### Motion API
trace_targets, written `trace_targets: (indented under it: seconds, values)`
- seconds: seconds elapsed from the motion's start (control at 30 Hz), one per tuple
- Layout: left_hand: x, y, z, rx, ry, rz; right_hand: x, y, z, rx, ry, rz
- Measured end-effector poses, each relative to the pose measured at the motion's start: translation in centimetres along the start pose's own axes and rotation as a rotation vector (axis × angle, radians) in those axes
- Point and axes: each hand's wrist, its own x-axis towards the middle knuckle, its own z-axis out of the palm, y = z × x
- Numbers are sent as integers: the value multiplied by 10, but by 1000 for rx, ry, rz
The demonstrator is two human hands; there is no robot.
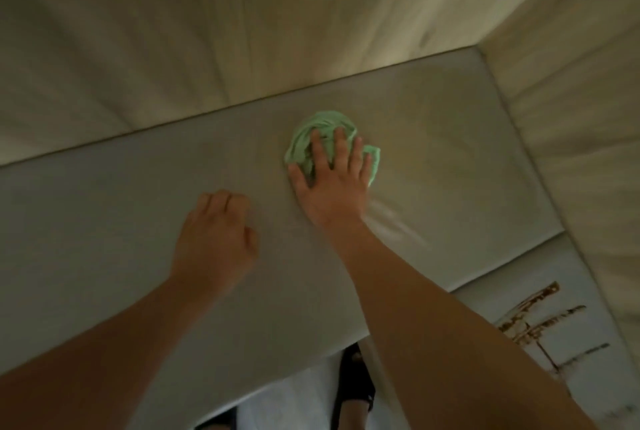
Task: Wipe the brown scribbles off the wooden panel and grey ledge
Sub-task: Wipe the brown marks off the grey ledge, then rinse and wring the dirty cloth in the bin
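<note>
At the bottom edge of the view a wedge of pale floor (304,395) shows, whitish with a faint blue cast; any pattern on it is lost in the blur. On it stands a black sandal (355,384), long and narrow, its toe pointing up the frame, with what looks like a strap crossing its lower end. Its finer details are too dark to make out. To its left, well apart, the tip of a second black shoe (216,422) pokes in, cut off by the frame edge.
</note>
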Motion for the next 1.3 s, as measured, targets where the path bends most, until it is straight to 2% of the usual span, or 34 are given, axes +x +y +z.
trace_targets:
  seconds: [0.07, 0.17, 0.27, 0.4, 0.53, 0.73, 0.8, 0.97, 1.17, 1.3]
  values:
    - [-18, -26, -3, 31, 6, -64, -28, -23, 17, -10, 41, -161]
    - [-44, -45, -7, 5, -86, -153, -87, -39, 45, 59, 96, -363]
    - [-70, -46, -23, -95, -143, -321, -122, -37, 53, 84, 10, -455]
    - [-103, -45, -44, -228, -214, -424, -132, -29, 46, 215, -132, -427]
    - [-161, -43, -75, -350, -284, -579, -154, -42, 8, 515, -391, -208]
    - [-261, -42, -116, -591, -101, -841, -192, -95, -53, 1151, -851, 262]
    - [-296, -49, -132, -657, -44, -936, -215, -129, -67, 1235, -1011, 352]
    - [-377, -70, -150, -795, 105, -1081, -285, -203, -82, 1103, -1196, 241]
    - [-472, -73, -151, -1248, 254, -1141, -395, -275, -83, 1033, -1363, 115]
    - [-544, -71, -145, -1537, 509, -1169, -480, -303, -71, 998, -1498, 107]
